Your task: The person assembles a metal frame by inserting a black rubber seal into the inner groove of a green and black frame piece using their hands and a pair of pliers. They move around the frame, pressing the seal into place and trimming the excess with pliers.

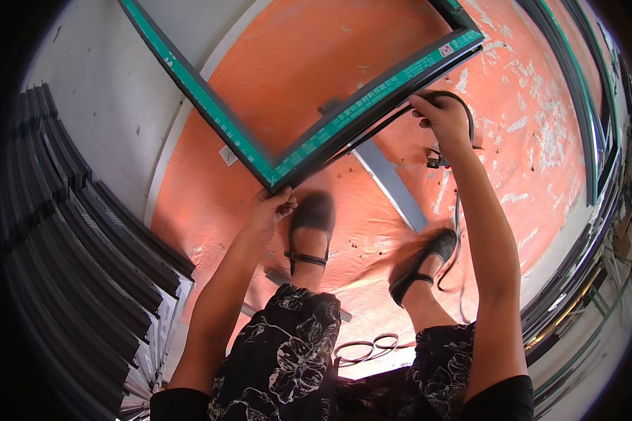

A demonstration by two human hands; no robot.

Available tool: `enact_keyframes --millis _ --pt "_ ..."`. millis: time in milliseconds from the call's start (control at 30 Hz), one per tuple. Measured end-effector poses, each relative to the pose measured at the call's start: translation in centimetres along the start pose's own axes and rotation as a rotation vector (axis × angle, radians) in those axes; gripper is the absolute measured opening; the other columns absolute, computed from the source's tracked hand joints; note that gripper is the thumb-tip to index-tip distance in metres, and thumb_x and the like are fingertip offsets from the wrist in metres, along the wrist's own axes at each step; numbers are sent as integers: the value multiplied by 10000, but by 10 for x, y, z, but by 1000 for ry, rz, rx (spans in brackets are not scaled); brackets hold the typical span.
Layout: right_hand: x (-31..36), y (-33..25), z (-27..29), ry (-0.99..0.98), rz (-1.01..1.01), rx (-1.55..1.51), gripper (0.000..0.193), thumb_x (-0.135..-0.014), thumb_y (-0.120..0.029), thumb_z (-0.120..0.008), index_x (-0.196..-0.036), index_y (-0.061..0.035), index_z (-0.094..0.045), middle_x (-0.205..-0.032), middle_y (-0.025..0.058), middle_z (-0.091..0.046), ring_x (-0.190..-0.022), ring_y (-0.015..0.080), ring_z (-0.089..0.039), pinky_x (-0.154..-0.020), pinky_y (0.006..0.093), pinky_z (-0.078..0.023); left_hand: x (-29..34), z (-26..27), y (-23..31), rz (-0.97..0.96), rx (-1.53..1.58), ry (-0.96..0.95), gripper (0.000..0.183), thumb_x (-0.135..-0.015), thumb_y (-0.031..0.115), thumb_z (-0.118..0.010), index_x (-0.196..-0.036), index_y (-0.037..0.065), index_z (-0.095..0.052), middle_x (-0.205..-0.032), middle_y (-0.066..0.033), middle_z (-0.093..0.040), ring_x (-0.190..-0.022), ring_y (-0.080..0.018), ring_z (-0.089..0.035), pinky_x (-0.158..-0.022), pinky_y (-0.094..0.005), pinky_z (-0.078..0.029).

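Observation:
A dark window frame (380, 105) with green printed film on its face is tilted up in front of me, one corner toward my body. At that near corner my left hand (268, 214) is closed, with fingers and thumb gripping the frame's edge. My right hand (444, 121) pinches a thin black rubber strip (380, 128) beside the frame's outer side. The strip runs along that side toward the near corner and loops over the back of my right hand. Its far end near the left hand cannot be made out.
Dark profiles (70, 231) are stacked at left. More green-filmed frames (572, 84) stand at right. A grey metal bar (390, 184) lies on the worn orange floor (358, 245) between my feet. Loops of black strip (365, 349) lie near my legs. A pale wall (130, 91) rises at far left.

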State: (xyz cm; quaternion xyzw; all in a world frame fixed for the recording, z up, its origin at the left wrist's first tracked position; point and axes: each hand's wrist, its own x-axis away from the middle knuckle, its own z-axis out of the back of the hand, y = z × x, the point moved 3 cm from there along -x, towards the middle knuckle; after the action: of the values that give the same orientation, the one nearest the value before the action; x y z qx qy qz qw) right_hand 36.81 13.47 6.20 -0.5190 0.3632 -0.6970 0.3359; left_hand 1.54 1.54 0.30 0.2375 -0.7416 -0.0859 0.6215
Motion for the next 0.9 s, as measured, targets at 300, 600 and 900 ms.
enact_keyframes --millis 300,600,900 --pt "-27 26 -4 37 12 105 177 -763 -94 -713 -795 43 -607 -655 73 -621 -534 112 -569 -508 246 -464 3 -5 4 -3 -5 -15 134 -833 153 -667 -907 69 -593 -757 -32 -624 -707 -131 -597 -664 -243 -470" --pt "-23 28 -8 69 6 67 186 -775 -75 -705 -848 56 -595 -724 81 -630 -630 116 -602 -562 216 -493 4 -4 5 7 -26 -8 135 -840 148 -659 -924 74 -585 -771 -28 -618 -720 -135 -590 -670 -247 -456" --pt "8 5 4 -2 25 -64 178 -779 -88 -696 -868 30 -597 -702 50 -603 -583 96 -549 -521 222 -434 54 -29 38 43 -717 -160 203 -871 227 -606 -917 28 -610 -702 -78 -607 -657 -159 -592 -583 -264 -452"
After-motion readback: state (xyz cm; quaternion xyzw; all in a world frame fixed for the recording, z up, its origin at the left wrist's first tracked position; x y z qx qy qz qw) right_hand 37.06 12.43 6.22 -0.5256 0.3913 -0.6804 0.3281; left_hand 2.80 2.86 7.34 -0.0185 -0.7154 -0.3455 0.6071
